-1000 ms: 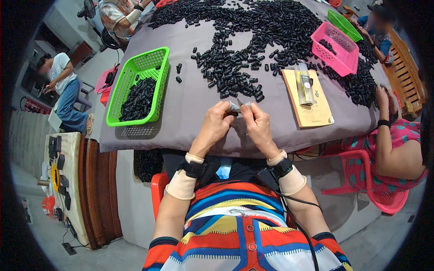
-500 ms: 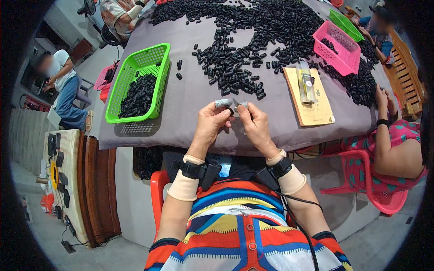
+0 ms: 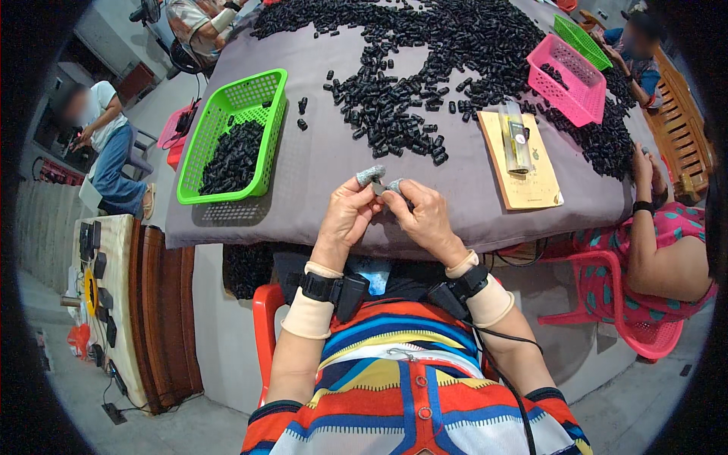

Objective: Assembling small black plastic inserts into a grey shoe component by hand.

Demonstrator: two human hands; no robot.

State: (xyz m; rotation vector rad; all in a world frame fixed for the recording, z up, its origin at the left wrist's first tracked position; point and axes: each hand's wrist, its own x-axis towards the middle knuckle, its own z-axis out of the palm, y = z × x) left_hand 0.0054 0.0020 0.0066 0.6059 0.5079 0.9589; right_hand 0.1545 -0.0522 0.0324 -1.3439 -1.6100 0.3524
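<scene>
Above the table's near edge, my left hand (image 3: 347, 216) and my right hand (image 3: 425, 216) meet with their fingertips nearly touching. Each index finger wears a grey wrapping. My left thumb and fingers are closed on a small black part, mostly hidden by the fingers now. In my right hand's pinch is a small thin grey blade (image 3: 378, 189), held against the part; its grip end is covered. Many similar black cylindrical parts (image 3: 394, 129) lie heaped beyond my hands.
Left on the grey tablecloth (image 3: 311, 174) stands a green basket (image 3: 279, 114) holding black parts. To the right are a yellow notebook (image 3: 540, 193) with a clear case (image 3: 516, 144) on it, and a pink basket (image 3: 588, 102). Other people sit around; one co-worker's hands (image 3: 644, 163) are at the right.
The right hand has shifted slightly left, and its thumb now reaches the left fingertips. My left index finger has tilted, and the black part has gone out of sight between the fingers.
</scene>
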